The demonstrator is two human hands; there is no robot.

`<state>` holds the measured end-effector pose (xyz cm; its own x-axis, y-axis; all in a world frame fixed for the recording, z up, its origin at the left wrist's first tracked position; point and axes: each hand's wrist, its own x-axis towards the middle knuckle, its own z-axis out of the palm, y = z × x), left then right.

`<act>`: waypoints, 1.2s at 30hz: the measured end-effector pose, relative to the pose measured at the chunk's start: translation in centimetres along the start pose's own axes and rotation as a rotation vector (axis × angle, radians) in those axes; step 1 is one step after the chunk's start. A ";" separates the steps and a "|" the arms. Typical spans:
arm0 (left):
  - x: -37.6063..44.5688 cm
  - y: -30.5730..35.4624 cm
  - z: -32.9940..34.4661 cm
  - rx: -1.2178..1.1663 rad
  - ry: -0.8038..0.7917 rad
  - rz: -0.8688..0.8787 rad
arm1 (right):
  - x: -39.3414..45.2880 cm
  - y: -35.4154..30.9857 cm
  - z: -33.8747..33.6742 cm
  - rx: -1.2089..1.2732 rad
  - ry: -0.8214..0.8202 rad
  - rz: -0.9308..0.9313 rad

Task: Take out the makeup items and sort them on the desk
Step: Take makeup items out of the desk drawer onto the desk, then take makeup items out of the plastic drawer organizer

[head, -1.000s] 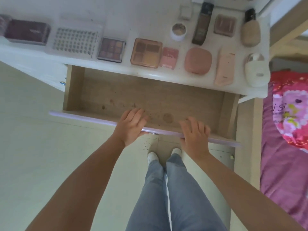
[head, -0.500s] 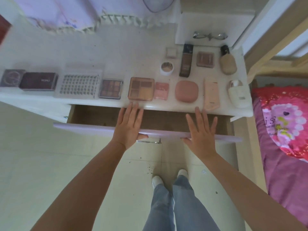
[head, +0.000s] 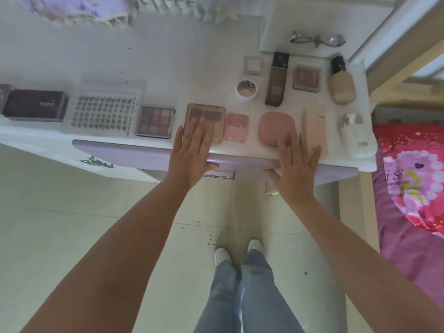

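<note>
Makeup lies in rows on the white desk (head: 168,68): a dark box (head: 34,105), a clear grid tray (head: 103,111), an eyeshadow palette (head: 155,121), a brown palette (head: 211,116), a pink blush (head: 236,126), a pink compact (head: 276,128), a pale pink case (head: 314,126), a white bottle (head: 358,135), two foundation bottles (head: 276,80) (head: 341,82). The lilac drawer front (head: 134,155) sits flush under the desk edge. My left hand (head: 192,155) and my right hand (head: 295,169) press flat against it, fingers spread, holding nothing.
A pair of glasses (head: 317,40) rests on a white raised shelf at the back right. A bed with a pink patterned cover (head: 413,183) stands close on the right. A lace-edged cloth (head: 96,10) hangs at the back. My legs and white shoes (head: 237,253) stand on the tiled floor.
Both hands have pushed the drawer inward; it was wide open a second ago, half in at the middle frame, and is now shut. The view has tilted up over the desk.
</note>
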<state>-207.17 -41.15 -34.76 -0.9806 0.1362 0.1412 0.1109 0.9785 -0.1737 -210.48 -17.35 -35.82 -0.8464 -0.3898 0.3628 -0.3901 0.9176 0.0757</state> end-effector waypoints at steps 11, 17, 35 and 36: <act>-5.4 -1.4 -5.7 -0.148 -0.321 -0.326 | 4.1 -8.1 -5.5 0.328 -0.121 -0.335; -17.8 -4.0 -11.3 -0.180 -0.410 -0.841 | 4.0 -19.6 -11.7 0.419 -0.267 -0.772; -72.7 20.7 -28.2 -0.279 -0.535 -2.219 | -47.1 -45.6 -37.9 0.374 -0.489 -2.087; -75.3 22.8 -28.5 -0.280 -0.531 -2.271 | -50.7 -46.0 -38.8 0.360 -0.493 -2.143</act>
<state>-126.18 -24.74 -21.61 0.5356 -0.7765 -0.3320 -0.8348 -0.5461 -0.0696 -135.53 -36.74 -21.65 0.8286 -0.5234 -0.1987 -0.5583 -0.7994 -0.2220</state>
